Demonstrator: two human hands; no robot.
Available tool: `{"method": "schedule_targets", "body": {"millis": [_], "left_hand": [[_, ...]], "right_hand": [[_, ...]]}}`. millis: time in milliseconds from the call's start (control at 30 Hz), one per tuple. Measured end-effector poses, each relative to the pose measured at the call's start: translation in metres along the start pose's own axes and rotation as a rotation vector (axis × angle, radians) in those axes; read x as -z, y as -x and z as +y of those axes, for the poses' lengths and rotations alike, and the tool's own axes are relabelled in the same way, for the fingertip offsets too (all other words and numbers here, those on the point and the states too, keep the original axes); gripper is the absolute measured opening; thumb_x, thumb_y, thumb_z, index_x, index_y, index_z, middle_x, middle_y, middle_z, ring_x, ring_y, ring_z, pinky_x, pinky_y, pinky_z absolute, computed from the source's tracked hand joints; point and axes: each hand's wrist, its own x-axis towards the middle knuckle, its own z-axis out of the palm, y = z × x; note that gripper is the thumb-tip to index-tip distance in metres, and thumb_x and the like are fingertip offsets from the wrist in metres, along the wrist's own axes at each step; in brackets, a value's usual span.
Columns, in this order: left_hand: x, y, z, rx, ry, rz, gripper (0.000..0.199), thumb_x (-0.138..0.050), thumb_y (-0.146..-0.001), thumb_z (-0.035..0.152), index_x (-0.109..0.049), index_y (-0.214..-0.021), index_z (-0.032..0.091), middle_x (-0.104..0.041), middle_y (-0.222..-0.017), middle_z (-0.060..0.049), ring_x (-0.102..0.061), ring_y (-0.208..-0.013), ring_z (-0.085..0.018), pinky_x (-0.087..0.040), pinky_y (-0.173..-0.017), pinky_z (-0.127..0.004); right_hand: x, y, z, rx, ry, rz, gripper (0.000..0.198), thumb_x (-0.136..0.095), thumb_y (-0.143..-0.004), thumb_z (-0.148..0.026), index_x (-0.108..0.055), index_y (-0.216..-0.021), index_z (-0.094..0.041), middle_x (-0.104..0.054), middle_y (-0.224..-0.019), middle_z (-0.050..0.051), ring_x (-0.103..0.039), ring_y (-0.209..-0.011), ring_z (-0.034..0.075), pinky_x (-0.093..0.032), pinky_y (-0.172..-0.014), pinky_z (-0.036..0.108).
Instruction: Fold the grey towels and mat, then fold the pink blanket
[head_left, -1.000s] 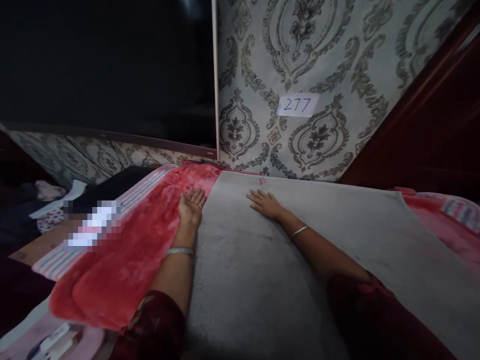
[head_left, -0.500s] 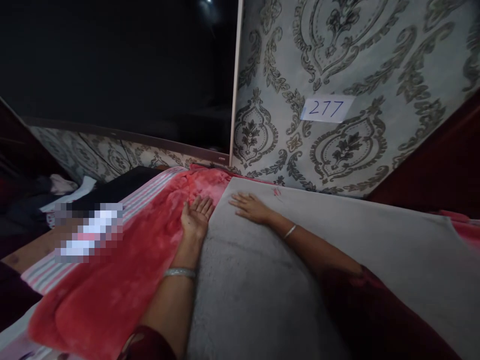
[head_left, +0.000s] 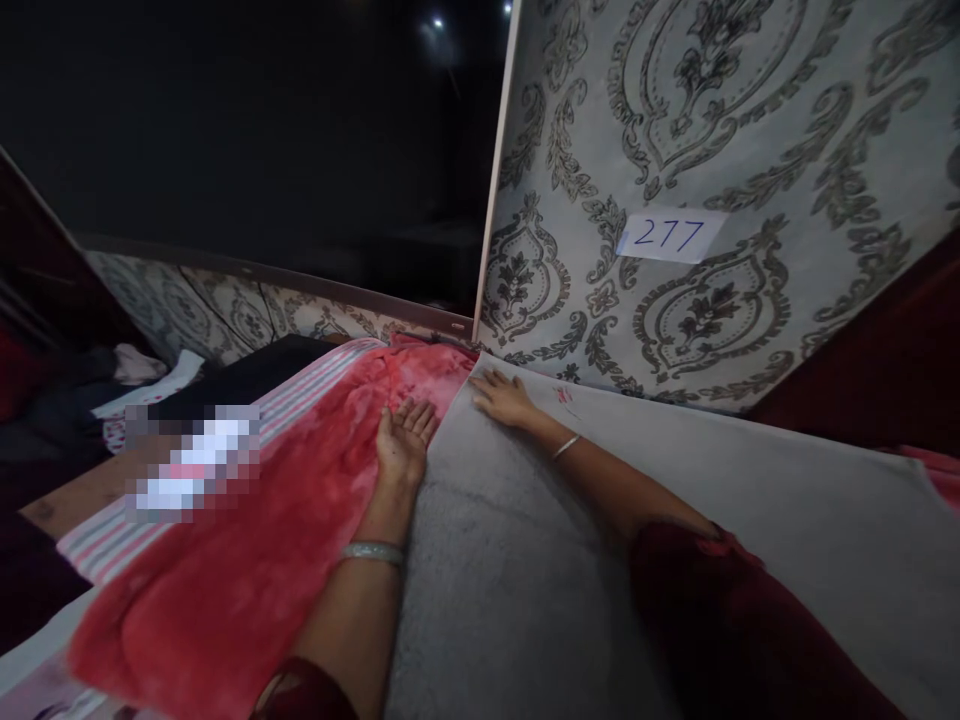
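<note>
A large grey cloth (head_left: 510,560) with a small red mark near its far edge lies spread beside and partly over a red plush blanket (head_left: 247,540). Palm up, my left hand (head_left: 405,440) rests on the blanket along the cloth's left edge, its fingers stretched out and nothing in them. My right hand (head_left: 501,398) lies palm down on the grey cloth near its far left corner, fingers spread. Both wrists wear a bracelet.
Behind the bedding stands a large black screen (head_left: 285,150), next to a patterned wall (head_left: 540,280) with a paper label (head_left: 670,235) reading 277. A striped cloth border (head_left: 300,395) runs along the blanket's left side. Piled clothes (head_left: 52,420) sit at far left.
My right hand has slid towards the far left corner of the grey cloth. My left hand keeps its place at the cloth's edge. The whole view has shifted slightly.
</note>
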Motion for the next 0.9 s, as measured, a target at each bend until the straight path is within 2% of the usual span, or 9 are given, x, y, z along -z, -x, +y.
{"method": "schedule_targets", "body": {"millis": [100, 200, 367, 467, 533, 600, 733, 833, 900], "left_hand": [[-0.001, -0.001, -0.005, -0.065, -0.097, -0.034, 0.045, -0.035, -0.1, 0.049, -0.064, -0.112, 0.016, -0.068, -0.126, -0.019, -0.067, -0.119, -0.025, -0.049, -0.108, -0.045], [-0.002, -0.001, -0.013, -0.188, -0.35, -0.11, 0.043, -0.041, -0.098, 0.048, -0.064, -0.118, 0.018, -0.068, -0.13, -0.017, -0.066, -0.122, -0.025, -0.046, -0.111, -0.047], [-0.001, 0.008, -0.025, -0.414, -1.222, -0.358, 0.044, -0.053, -0.093, 0.031, -0.06, -0.133, 0.016, -0.06, -0.144, -0.016, -0.055, -0.137, -0.027, -0.038, -0.119, -0.046], [-0.003, 0.018, -0.027, -0.432, -1.743, -0.507, 0.05, -0.05, -0.093, 0.023, -0.055, -0.142, 0.011, -0.049, -0.155, -0.019, -0.042, -0.147, -0.028, -0.029, -0.124, -0.045], [-0.006, 0.024, -0.026, -0.431, -1.978, -0.561, 0.05, -0.046, -0.096, 0.023, -0.054, -0.144, 0.012, -0.043, -0.159, -0.017, -0.035, -0.151, -0.028, -0.025, -0.126, -0.046], [-0.009, 0.028, -0.024, -0.427, -2.099, -0.575, 0.051, -0.042, -0.099, 0.025, -0.05, -0.148, 0.014, -0.039, -0.162, -0.015, -0.033, -0.152, -0.027, -0.025, -0.126, -0.046], [-0.014, 0.033, -0.02, -0.411, -2.186, -0.579, 0.054, -0.037, -0.102, 0.027, -0.044, -0.153, 0.012, -0.036, -0.164, -0.015, -0.03, -0.153, -0.026, -0.024, -0.126, -0.042], [-0.016, 0.032, -0.02, -0.404, -2.215, -0.585, 0.054, -0.035, -0.103, 0.029, -0.042, -0.153, 0.013, -0.035, -0.164, -0.014, -0.03, -0.153, -0.026, -0.024, -0.126, -0.042], [-0.015, 0.029, -0.021, -0.409, -2.219, -0.589, 0.054, -0.034, -0.103, 0.031, -0.042, -0.154, 0.013, -0.035, -0.165, -0.014, -0.03, -0.153, -0.027, -0.024, -0.125, -0.042]], "right_hand": [[-0.012, 0.008, -0.02, 0.117, 0.013, 0.012, 0.066, -0.03, -0.103, -0.059, -0.028, -0.162, -0.03, -0.018, -0.171, 0.007, -0.016, -0.157, 0.031, -0.018, -0.121, 0.063], [-0.018, 0.001, -0.025, 0.109, 0.021, 0.001, 0.066, -0.027, -0.104, -0.057, -0.026, -0.163, -0.028, -0.019, -0.17, 0.006, -0.016, -0.157, 0.029, -0.016, -0.123, 0.06], [-0.014, -0.029, -0.012, 0.058, -0.003, -0.008, 0.062, -0.021, -0.106, -0.047, -0.024, -0.164, -0.026, -0.018, -0.17, 0.004, -0.015, -0.157, 0.024, -0.013, -0.125, 0.052], [-0.011, -0.042, -0.003, 0.058, -0.022, -0.013, 0.06, -0.019, -0.106, -0.043, -0.022, -0.164, -0.027, -0.014, -0.171, 0.002, -0.012, -0.158, 0.021, -0.012, -0.126, 0.05], [-0.008, -0.048, 0.002, 0.033, -0.022, -0.028, 0.06, -0.021, -0.106, -0.044, -0.021, -0.164, -0.028, -0.012, -0.171, 0.001, -0.011, -0.158, 0.021, -0.013, -0.125, 0.05], [-0.004, -0.052, 0.005, 0.003, -0.018, -0.042, 0.061, -0.023, -0.105, -0.045, -0.02, -0.164, -0.03, -0.012, -0.171, 0.001, -0.013, -0.157, 0.022, -0.016, -0.125, 0.052], [0.007, -0.046, 0.005, -0.036, -0.013, -0.056, 0.062, -0.026, -0.104, -0.044, -0.021, -0.164, -0.028, -0.015, -0.171, 0.005, -0.018, -0.157, 0.024, -0.019, -0.123, 0.054], [0.008, -0.017, 0.002, -0.062, -0.013, -0.061, 0.063, -0.023, -0.105, -0.046, -0.023, -0.164, -0.026, -0.016, -0.171, 0.007, -0.016, -0.157, 0.026, -0.018, -0.123, 0.056], [0.002, 0.018, 0.001, -0.065, -0.013, -0.058, 0.063, -0.021, -0.105, -0.049, -0.025, -0.164, -0.027, -0.017, -0.171, 0.006, -0.015, -0.157, 0.029, -0.019, -0.122, 0.058]]}}
